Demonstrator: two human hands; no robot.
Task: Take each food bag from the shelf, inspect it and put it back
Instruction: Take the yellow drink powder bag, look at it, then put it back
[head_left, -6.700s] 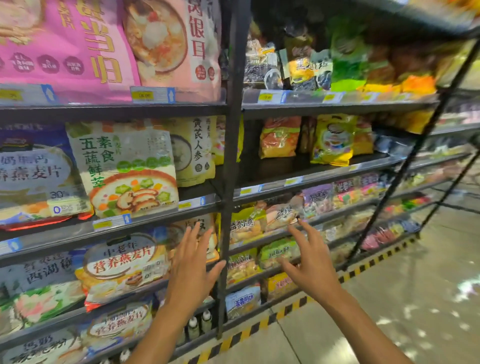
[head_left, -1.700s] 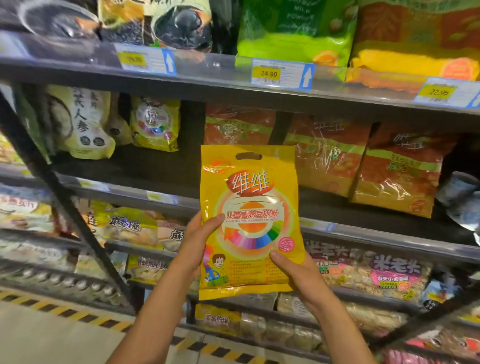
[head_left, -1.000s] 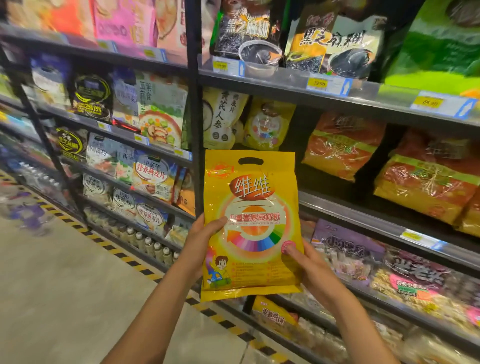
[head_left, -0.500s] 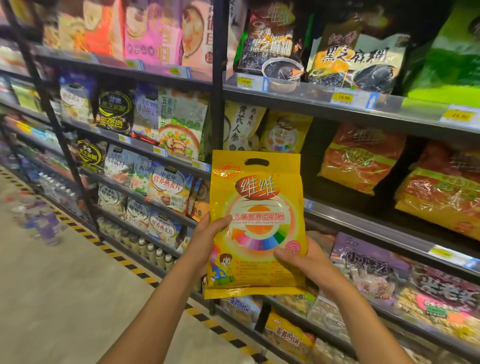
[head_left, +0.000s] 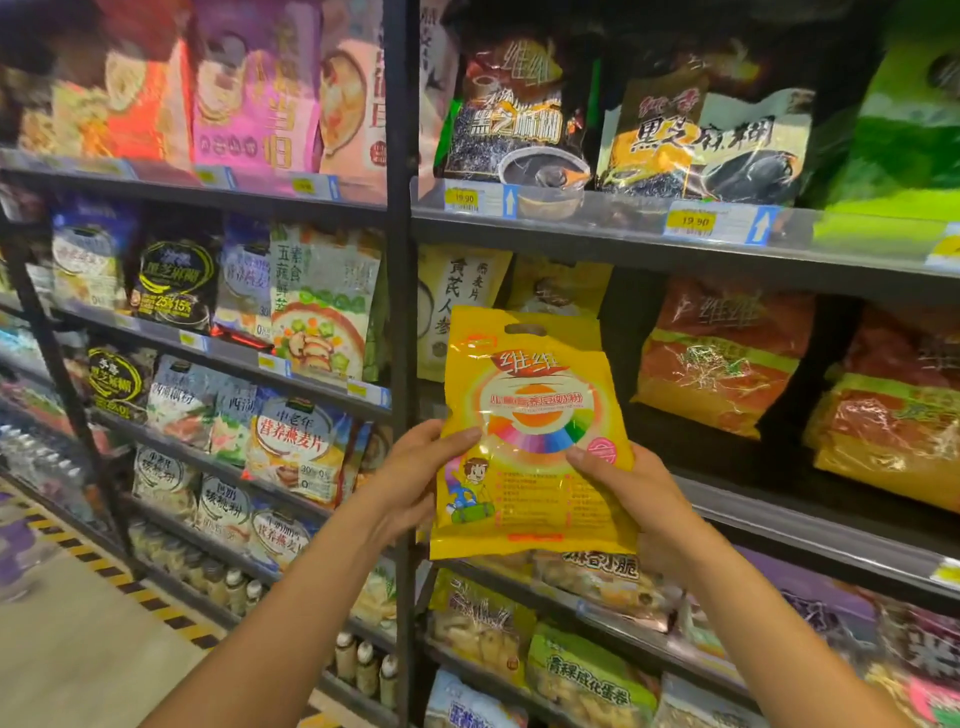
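I hold a yellow food bag with red characters, a rainbow ring and a cartoon child, upright in front of the shelf. My left hand grips its left edge, thumb on the front. My right hand grips the lower right edge, thumb on the front too. The bag's top leans slightly back toward the shelf, just left of a dark bare stretch of that shelf. Behind its top stands another yellow bag, partly hidden.
Orange-red bags stand to the right on the same shelf. Black sesame bags fill the shelf above. A black upright post divides the shelving. Cereal bags fill the left bay. The floor with striped tape lies lower left.
I took the yellow bag off the shelf earlier and hold it in both hands. Over the last second it has risen a little and its top has tilted back toward the shelf.
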